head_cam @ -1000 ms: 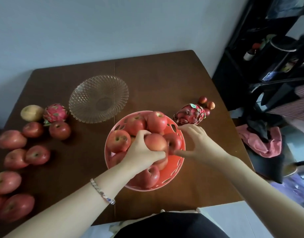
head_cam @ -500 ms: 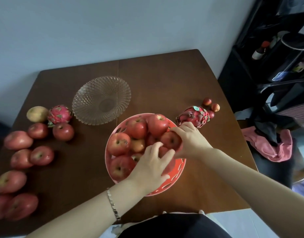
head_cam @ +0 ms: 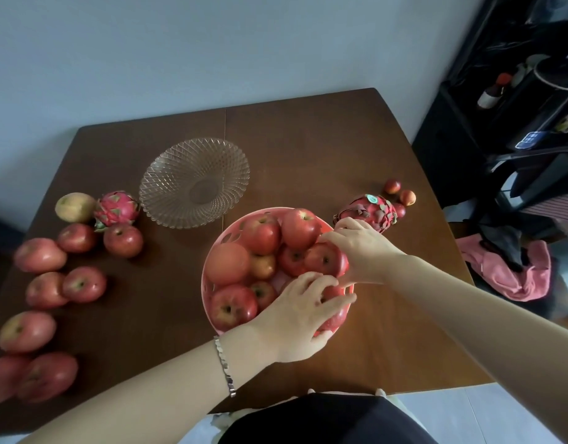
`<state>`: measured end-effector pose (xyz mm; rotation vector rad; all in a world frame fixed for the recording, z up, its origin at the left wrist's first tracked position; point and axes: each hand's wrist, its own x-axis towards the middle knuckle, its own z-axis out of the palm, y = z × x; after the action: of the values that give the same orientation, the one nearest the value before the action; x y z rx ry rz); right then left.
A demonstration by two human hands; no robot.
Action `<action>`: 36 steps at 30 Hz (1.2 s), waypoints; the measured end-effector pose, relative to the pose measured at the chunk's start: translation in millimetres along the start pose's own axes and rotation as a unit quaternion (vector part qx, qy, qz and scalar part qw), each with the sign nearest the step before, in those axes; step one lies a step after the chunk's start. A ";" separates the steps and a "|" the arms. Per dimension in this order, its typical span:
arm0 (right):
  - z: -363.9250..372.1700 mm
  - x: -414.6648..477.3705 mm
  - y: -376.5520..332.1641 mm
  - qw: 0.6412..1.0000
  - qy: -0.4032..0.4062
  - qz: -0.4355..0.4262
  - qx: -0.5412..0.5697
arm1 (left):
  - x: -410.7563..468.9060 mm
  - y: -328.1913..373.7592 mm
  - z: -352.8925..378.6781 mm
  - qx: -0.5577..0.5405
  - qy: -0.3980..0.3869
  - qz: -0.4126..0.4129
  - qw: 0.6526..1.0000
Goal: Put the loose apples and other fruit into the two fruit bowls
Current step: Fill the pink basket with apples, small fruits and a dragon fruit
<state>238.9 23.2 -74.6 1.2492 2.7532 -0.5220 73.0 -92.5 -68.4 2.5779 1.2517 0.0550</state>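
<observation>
Fingers [head_cam: 308,282] of the left hand [head_cam: 295,318] are spread wide and nearly straight over a near apple [head_cam: 336,317] at the near-right side of the pink bowl [head_cam: 208,291]. A second ago that hand was closed round an apple held above the heap. The fruit is now set down among the others, and the grip looks to have been let go. The right hand [head_cam: 361,251], earlier laid at the rim, is now curled round a far apple [head_cam: 324,259] on the bowl's right side, apparently to steady it.

One more apple is thus counted in, and the pink bowl is judged close to full. The glass bowl [head_cam: 194,182] just beyond it holds nothing. Loose apples [head_cam: 83,284] are left in a cluster at the table's [head_cam: 308,139] left edge, beside a dragon fruit [head_cam: 116,209] and a yellow fruit [head_cam: 74,206]. A second dragon fruit [head_cam: 377,211] and small fruits [head_cam: 407,197] are left to the right.

The near apple is mostly covered by the palm, and the bowl's near-right rim is hidden too. The lowest loose apples are cut off by the frame edge.
</observation>
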 end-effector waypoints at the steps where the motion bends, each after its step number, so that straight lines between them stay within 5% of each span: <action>1: -0.5 -0.2 0.2 1.000 -0.006 0.005 0.010 | -0.7 -0.1 0.3 -0.055 0.006 -0.042 0.998; 5: -0.9 1.8 -0.6 0.999 -0.027 0.012 0.029 | -6.3 2.0 4.8 -0.194 0.003 -0.206 0.959; 13: -7.0 2.7 3.8 0.999 -0.024 -0.027 0.007 | -6.7 -2.8 2.3 -0.305 0.009 -0.241 0.921; 17: -2.3 1.1 5.7 0.999 0.001 -0.016 0.028 | -9.4 0.3 3.8 -0.279 0.034 -0.232 0.931; 22: 11.1 -6.5 8.7 0.997 0.002 0.034 0.067 | 2.3 -8.2 -4.8 -0.224 -0.038 -0.211 0.951; 25: 10.5 -7.9 8.3 0.996 -0.004 0.028 0.089 | 7.0 -15.4 -10.5 -0.328 -0.064 -0.225 0.915; 28: -3.6 -11.1 18.0 0.987 0.037 -0.018 0.157 | 15.2 -20.7 -10.8 -0.406 0.027 -0.316 0.857; 30: -14.4 -10.2 33.0 0.976 0.105 0.006 0.192 | 20.8 -20.9 -8.5 -0.390 0.042 -0.340 0.854; 33: -19.9 2.9 53.2 0.984 0.116 0.109 0.079 | 25.7 -13.8 -4.7 -0.370 0.015 -0.320 0.872; 36: -12.7 23.3 66.9 0.982 -0.017 0.178 -0.063 | 28.3 -10.7 -4.0 -0.373 0.014 -0.328 0.867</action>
<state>273.9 85.1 -85.9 1.6295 2.4089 -0.3262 81.9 -63.3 -69.8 1.4310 1.6372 0.3600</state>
